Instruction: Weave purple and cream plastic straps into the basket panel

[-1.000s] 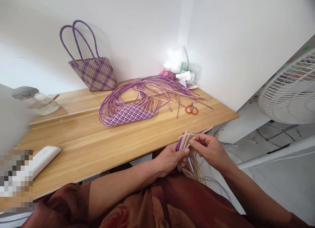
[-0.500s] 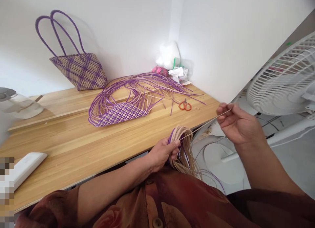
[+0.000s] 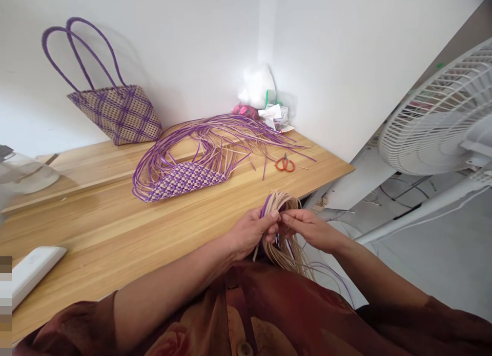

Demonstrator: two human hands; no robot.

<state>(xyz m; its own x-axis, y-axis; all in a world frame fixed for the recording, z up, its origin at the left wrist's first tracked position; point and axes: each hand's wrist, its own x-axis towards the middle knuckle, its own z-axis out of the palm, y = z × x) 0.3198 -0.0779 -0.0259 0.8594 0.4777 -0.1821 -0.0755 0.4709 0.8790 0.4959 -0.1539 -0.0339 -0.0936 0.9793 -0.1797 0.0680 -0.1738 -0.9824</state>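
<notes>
- A looped bundle of thin beige and purple strips [image 3: 283,256] hung just right of lower centre.
- Left hand [image 3: 263,226]: grip was closed round the bundle.
- Right hand [image 3: 309,228]: fingertips were drawn together at the bundle; could not tell whether they pinched a strip.
- Pale wooden bench [image 3: 126,230], mid-frame: purple-and-beige checked woven piece [image 3: 186,181] lay left of orange-handled scissors [image 3: 285,164].

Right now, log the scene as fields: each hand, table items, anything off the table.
left hand: closed around tan and purple strips
right hand: fingers at the same strips, beside the left; grip unclear
table: purple-handled bag at back; woven piece with long loose ends; orange-handled scissors right of it
off table: white fan, far right
</notes>
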